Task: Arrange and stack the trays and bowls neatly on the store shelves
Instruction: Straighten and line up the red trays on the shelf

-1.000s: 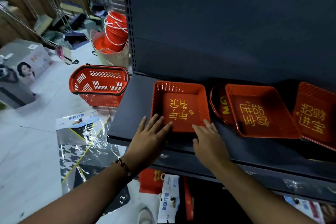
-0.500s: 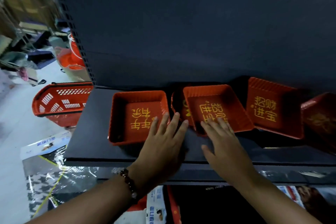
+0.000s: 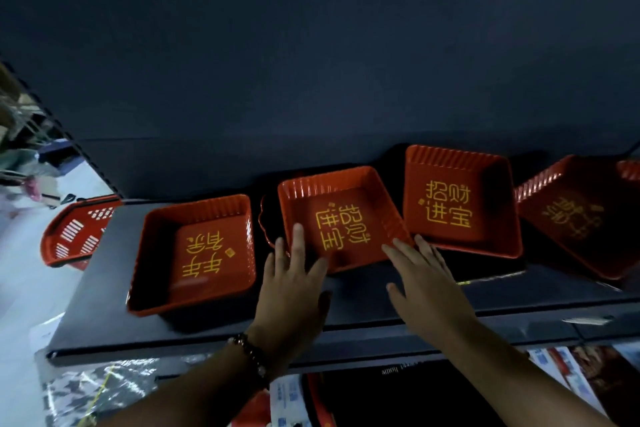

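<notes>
1. Both hands have left the leftmost tray [image 3: 194, 253] since a second ago and come across to the second tray [image 3: 337, 218], with the view swung right along the shelf [image 3: 104, 329].
2. Neither grip is clenched. The left hand [image 3: 292, 291] lies flat, fingers straight, its fingertips [image 3: 298, 236] over the second tray's near rim. The right hand [image 3: 427, 284] is spread just as flat, its fingers reaching the tray's near-right corner. Nothing is grasped; this looks like a two-sided hold for sliding or squaring, not lifting.
3. That tray sits skewed, its left side overlapping a scalloped dish [image 3: 265, 225] tucked partly beneath it, which probably explains its tilt.
4. Just right, the third tray [image 3: 460, 201] leans against the back panel [image 3: 311, 62], its near-left corner nearly touching the second tray, so rightward room is tight.
5. A fourth tray [image 3: 581, 215] lies angled at the far right.
6. Bare shelf shows in front of the trays up to the near lip; I judge pulling nearward the freest move.
7. A shopping basket [image 3: 74, 236] stands beyond the shelf's left end.
</notes>
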The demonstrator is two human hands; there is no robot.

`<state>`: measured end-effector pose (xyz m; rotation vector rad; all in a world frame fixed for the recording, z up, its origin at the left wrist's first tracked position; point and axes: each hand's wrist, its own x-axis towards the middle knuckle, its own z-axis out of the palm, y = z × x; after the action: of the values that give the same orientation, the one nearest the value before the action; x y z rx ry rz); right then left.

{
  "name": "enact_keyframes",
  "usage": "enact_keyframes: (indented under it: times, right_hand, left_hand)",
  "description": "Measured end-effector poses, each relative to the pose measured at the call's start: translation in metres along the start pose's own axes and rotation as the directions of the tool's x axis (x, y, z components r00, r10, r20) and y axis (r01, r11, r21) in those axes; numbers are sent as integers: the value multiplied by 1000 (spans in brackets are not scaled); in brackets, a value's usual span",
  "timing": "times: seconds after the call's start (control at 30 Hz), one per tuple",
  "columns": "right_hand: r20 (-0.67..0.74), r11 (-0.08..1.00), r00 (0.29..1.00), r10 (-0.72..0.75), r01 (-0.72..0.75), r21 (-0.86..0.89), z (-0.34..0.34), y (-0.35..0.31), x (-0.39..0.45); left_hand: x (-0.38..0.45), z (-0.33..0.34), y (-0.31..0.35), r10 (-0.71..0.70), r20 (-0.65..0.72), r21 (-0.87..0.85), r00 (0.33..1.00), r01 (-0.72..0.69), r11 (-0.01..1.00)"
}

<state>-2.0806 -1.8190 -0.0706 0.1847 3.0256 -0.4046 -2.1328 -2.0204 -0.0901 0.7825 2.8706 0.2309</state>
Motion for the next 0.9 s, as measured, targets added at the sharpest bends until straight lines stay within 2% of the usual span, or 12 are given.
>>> enact_keyframes:
  times: [0.1, 0.2, 0.3, 0.47, 0.6, 0.73, 0.9]
  right_hand:
    - [-12, 1000, 1000, -3, 3, 16, 7, 1, 4]
    - [-18, 1000, 1000, 14, -14, 16, 17, 3, 5]
    - [-39, 999, 999, 15, -13, 48, 22, 5, 6]
    - [-182, 991, 983, -8, 32, 132, 18, 3, -1]
    - [-204, 958, 979, 7, 52, 281, 9, -9, -16]
    - [-246, 869, 969, 33, 93, 485, 11, -36, -26]
    - [-259, 811, 966, -16, 164, 561, 17, -81, -20]
  left_hand:
    - [3, 6, -2, -44, -24, -96, 999, 41, 994]
    - [5, 6, -6, 12, -125, -204, 992, -38, 978]
    - [4, 5, -12, 72, -244, -237, 967, -131, 963]
    - [-7, 0, -21, 137, -356, -265, 924, -240, 934]
    - [-24, -11, -33, 102, -391, -335, 915, -245, 910]
    - [-46, -16, -58, 34, -374, -381, 927, -187, 905]
    - [-74, -22, -97, -59, -473, -456, 879, -186, 870]
